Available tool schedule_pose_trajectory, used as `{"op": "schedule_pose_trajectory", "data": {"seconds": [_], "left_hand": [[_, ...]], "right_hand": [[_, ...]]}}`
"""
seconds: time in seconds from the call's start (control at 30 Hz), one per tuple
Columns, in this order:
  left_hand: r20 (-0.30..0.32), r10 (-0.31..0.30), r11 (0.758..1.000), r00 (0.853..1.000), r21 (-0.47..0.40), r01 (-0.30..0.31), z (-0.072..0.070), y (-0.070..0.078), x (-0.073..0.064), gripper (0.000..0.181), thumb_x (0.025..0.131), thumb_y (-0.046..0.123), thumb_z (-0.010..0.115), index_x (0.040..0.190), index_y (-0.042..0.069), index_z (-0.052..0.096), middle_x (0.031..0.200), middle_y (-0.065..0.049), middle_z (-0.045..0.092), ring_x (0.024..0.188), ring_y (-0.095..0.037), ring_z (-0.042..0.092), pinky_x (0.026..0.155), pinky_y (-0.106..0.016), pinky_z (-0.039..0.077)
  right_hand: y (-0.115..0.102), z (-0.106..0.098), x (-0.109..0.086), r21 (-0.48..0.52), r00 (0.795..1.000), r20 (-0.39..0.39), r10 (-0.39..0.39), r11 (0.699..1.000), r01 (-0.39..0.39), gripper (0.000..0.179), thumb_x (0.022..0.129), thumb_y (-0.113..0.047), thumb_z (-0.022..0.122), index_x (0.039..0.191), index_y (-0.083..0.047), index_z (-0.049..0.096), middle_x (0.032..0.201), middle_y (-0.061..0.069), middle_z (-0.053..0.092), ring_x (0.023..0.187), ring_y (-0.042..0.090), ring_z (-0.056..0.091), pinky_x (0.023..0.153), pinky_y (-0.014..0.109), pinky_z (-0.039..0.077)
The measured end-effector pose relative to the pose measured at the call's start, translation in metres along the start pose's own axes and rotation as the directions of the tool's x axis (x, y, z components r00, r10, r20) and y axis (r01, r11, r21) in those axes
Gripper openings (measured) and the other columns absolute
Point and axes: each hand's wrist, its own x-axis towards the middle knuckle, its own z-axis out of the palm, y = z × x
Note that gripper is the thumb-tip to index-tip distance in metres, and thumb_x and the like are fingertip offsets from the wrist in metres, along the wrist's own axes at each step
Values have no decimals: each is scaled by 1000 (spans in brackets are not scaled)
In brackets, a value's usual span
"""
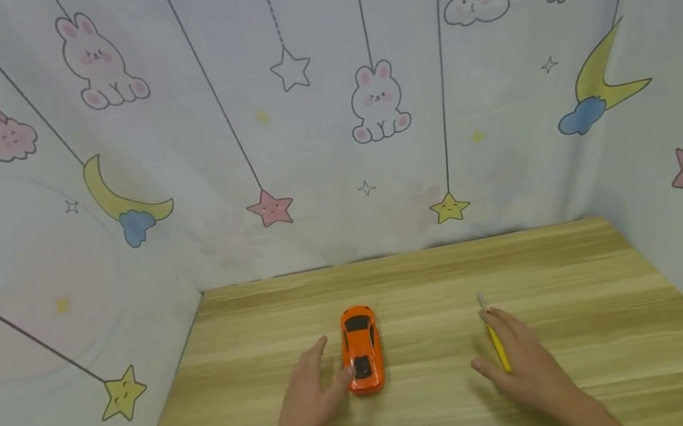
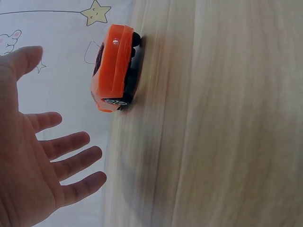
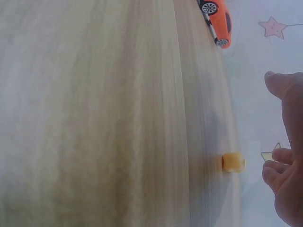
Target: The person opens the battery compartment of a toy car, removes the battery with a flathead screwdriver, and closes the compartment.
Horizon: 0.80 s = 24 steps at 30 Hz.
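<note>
On the bench (image 1: 437, 414), a toy car (image 1: 362, 351) lies to the left of a tool (image 1: 499, 349), well apart from it. The left hand (image 1: 310, 397) is just left of the car, with its thumb beside the car's near end. The right hand (image 1: 530, 366) is above the bench, partly in front of the tool, whose tip reaches beyond the fingertips. A cloth (image 1: 318, 149) stands behind the bench and along both sides.

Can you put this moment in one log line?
left hand: holds nothing, beside orange toy car | right hand: holds nothing, above yellow pen-like tool | car, tool: apart on tabletop
</note>
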Motion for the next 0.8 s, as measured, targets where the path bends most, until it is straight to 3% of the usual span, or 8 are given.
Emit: {"op": "schedule_pose_trajectory", "data": {"seconds": [0.47, 0.67, 0.8], "left_hand": [[19, 14, 999, 1000, -42, -14, 5, -1, 3, 83, 91, 58, 67, 157, 16, 40, 154, -14, 49, 137, -38, 52, 108, -62, 43], [37, 16, 999, 999, -48, -14, 7, 0, 6, 81, 91, 57, 67, 156, 14, 41, 151, -15, 51, 133, -38, 55, 106, -61, 44], [39, 21, 999, 999, -49, -19, 10, 0, 8, 80, 91, 56, 68, 155, 13, 43, 147, -16, 55, 128, -37, 58, 104, -61, 46]], "right_hand": [[-21, 10, 11, 84, 999, 37, -7, 996, 4, 78, 93, -44, 74, 155, -11, 41, 155, 18, 46, 141, 43, 44, 106, 66, 40], [-26, 19, 15, 123, 996, 87, 6, 992, -16, 75, 93, -43, 74, 155, -15, 41, 151, 9, 50, 126, 32, 60, 97, 55, 51], [-29, 25, 15, 143, 992, 120, 30, 989, -47, 75, 93, -47, 73, 155, -18, 41, 148, 6, 51, 122, 27, 61, 93, 50, 53]]}}
